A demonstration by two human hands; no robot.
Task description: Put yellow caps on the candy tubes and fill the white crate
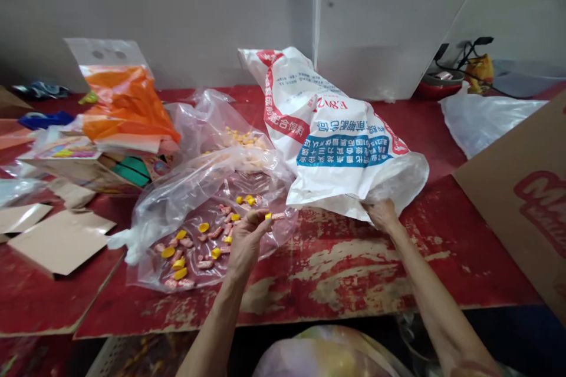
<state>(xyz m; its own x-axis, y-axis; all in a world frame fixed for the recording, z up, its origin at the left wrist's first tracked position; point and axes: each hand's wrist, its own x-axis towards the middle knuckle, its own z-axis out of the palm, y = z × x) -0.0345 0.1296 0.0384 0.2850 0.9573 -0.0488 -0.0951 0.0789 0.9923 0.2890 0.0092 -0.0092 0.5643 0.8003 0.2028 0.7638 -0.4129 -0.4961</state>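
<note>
Tabletop (442, 283) here is red and pretty scuffed; its near edge runs right along under the forearms, and a worn strip lies between that edge and the white printed sack (340, 118), so that's the main elbow room; the left hand (247, 232) is pinching a small yellow-and-pink piece (269, 217) between thumb and finger, just above the right side of the clear plastic bag (165, 203); loose pieces (206, 265) like it are scattered on that plastic, though I can't tell if they're inside it or on top; the right hand (382, 215) is at the sack's open mouth, fingers hidden by the rim, so I can't tell if it's gripping or not; the sack lies on its side, mouth toward the near edge, back end up near the grey wall panel (154, 23), left side right against the clear bag; over on the right a cardboard box (495, 188) juts in, with a gap of tabletop between it and the right forearm; the left side's tighter, with an orange bag (119, 100) piled up behind and flat cardboard pieces (62, 238) near the front edge.
</note>
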